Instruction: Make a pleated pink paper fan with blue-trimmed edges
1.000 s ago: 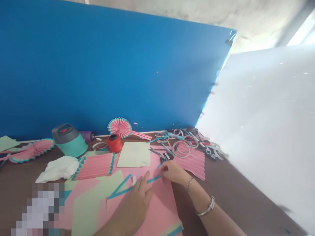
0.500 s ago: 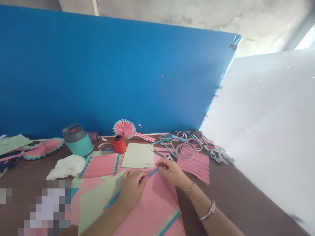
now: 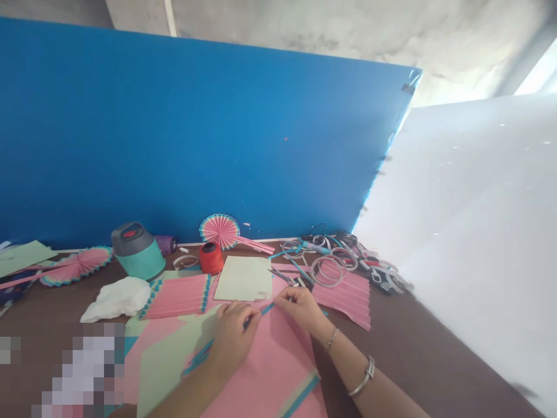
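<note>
My left hand point(image 3: 232, 337) and my right hand point(image 3: 298, 306) both pinch a thin blue paper strip point(image 3: 256, 315) just above a large pink paper sheet point(image 3: 270, 371) on the brown table. The strip runs from my right fingers down-left under my left hand to its far end point(image 3: 195, 360). A pale green sheet point(image 3: 169, 363) lies partly over the pink one on the left. My right wrist wears a bangle and a thin bracelet.
A pleated pink strip point(image 3: 178, 295), green card point(image 3: 244, 278), red thread spool point(image 3: 211, 258), teal flask point(image 3: 137, 251), white cloth point(image 3: 116, 297), paper fans point(image 3: 221, 230), and rings and tools point(image 3: 331, 261) crowd the far table. A blue board point(image 3: 195, 133) stands behind, a white board point(image 3: 474, 232) at right.
My left hand moved up onto the blue strip and closed on it. Both hands shifted slightly up the pink sheet; the view tilted a little.
</note>
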{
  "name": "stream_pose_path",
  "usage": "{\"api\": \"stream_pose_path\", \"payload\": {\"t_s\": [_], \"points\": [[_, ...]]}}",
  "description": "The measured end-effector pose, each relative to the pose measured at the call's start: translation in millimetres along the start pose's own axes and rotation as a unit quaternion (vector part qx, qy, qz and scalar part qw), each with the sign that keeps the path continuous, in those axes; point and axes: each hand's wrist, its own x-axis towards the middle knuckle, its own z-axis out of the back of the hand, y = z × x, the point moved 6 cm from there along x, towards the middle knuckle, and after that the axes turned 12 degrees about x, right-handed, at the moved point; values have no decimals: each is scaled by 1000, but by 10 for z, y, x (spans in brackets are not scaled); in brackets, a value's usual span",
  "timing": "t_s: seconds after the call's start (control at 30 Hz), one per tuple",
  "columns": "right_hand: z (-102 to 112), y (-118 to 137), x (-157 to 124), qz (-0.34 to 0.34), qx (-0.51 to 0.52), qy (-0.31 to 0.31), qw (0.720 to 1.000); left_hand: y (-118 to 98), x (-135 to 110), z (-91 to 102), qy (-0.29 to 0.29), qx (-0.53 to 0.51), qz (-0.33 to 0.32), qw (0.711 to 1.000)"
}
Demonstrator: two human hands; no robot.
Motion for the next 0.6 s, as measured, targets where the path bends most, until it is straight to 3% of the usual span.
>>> {"api": "stream_pose_path", "payload": {"t_s": [0.13, 0.23, 0.33, 0.43, 0.5, 0.6], "points": [[199, -105, 51, -47, 86, -93, 991, 86, 6, -4, -7, -7, 18, 1000], [415, -97, 69, -48, 41, -153, 986, 164, 18, -16, -17, -27, 34, 999], [501, -77, 80, -39, -105, -146, 983, 185, 30, -30, -18, -54, 30, 998], [464, 11, 61, 42, -214, -140, 966, 187, 27, -37, -16, -66, 32, 997], [382, 84, 35, 98, -230, -127, 960, 188, 20, -39, -16, -68, 32, 997], [245, 170, -7, 128, -187, -100, 969, 190, 14, -55, -11, -74, 24, 997]]}}
